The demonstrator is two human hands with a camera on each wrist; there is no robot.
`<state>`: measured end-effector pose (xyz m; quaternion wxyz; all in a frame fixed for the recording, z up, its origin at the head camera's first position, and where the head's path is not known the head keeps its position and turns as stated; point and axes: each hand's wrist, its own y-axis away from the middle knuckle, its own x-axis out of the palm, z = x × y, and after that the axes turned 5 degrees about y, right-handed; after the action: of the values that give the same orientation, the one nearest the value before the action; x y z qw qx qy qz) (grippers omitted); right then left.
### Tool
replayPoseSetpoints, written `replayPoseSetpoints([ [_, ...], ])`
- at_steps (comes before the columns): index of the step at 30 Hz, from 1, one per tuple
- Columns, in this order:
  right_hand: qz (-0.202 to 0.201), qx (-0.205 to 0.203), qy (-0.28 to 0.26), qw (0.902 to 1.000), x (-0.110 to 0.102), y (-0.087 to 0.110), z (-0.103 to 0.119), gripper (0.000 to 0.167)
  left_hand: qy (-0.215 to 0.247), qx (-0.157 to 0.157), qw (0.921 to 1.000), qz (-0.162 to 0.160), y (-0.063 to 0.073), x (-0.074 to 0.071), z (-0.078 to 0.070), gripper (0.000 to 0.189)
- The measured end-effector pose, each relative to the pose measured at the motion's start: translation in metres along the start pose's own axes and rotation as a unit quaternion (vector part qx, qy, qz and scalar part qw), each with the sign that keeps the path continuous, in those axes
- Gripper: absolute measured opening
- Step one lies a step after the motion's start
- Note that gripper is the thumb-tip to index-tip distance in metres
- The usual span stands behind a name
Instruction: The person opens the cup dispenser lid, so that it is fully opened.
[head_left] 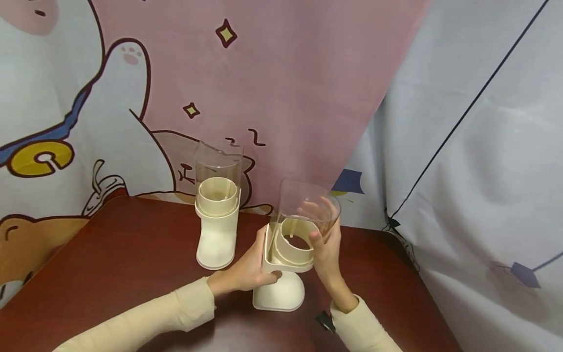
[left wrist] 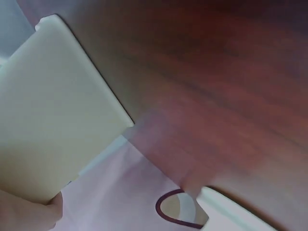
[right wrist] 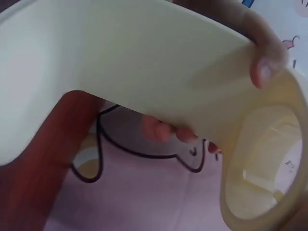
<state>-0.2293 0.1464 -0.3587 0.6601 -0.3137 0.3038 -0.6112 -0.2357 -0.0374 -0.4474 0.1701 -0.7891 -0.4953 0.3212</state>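
My left hand (head_left: 246, 269) grips a cream plastic stand (head_left: 281, 293) by its left side, thumb at the front below the ring-shaped holder (head_left: 295, 259). A clear container (head_left: 292, 200) sits over that ring, leaning right with the tilted stand. My right hand (head_left: 327, 249) holds the clear container on its right side, with fingers showing through the wall and the thumb in front. In the right wrist view, the stand's long cream body (right wrist: 159, 57) and round opening (right wrist: 260, 163) fill much of the picture. The left wrist view catches a flat cream face (left wrist: 53, 110) of the stand.
A second cream stand (head_left: 217, 239) with its own clear container (head_left: 217, 161) stands upright at the back left of the dark red table (head_left: 145, 244). Printed curtains (head_left: 299, 88) hang behind. A small black item (head_left: 325, 321) shows beside the right sleeve (head_left: 362, 322).
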Motion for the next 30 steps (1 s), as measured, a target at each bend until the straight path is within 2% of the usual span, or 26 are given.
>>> replayPoseSetpoints([
  [3, 0.036, -0.004, -0.030, 0.9989, -0.002, -0.004, 0.007, 0.096, -0.024, 0.033, 0.9992, -0.004, 0.004, -0.001, 0.000, 0.111],
  [5, 0.065, -0.010, -0.054, 0.9963, -0.003, -0.009, 0.008, 0.098, -0.033, 0.041, 0.9986, -0.008, 0.007, -0.002, -0.001, 0.112],
  [10, 0.107, -0.024, -0.093, 0.9896, 0.000, -0.014, 0.008, 0.102, -0.041, 0.032, 0.9985, -0.019, 0.016, -0.003, -0.001, 0.114],
  [15, 0.106, -0.047, -0.100, 0.9883, 0.002, -0.016, 0.006, 0.096, -0.056, 0.040, 0.9971, -0.032, 0.016, -0.005, -0.002, 0.116],
  [20, 0.102, -0.050, -0.105, 0.9881, 0.003, -0.019, 0.005, 0.090, -0.062, 0.023, 0.9970, -0.039, 0.015, -0.004, -0.007, 0.117],
  [30, 0.070, -0.087, -0.082, 0.9903, 0.005, -0.016, 0.005, 0.090, -0.060, 0.012, 0.9978, -0.024, 0.016, -0.004, -0.008, 0.116],
])
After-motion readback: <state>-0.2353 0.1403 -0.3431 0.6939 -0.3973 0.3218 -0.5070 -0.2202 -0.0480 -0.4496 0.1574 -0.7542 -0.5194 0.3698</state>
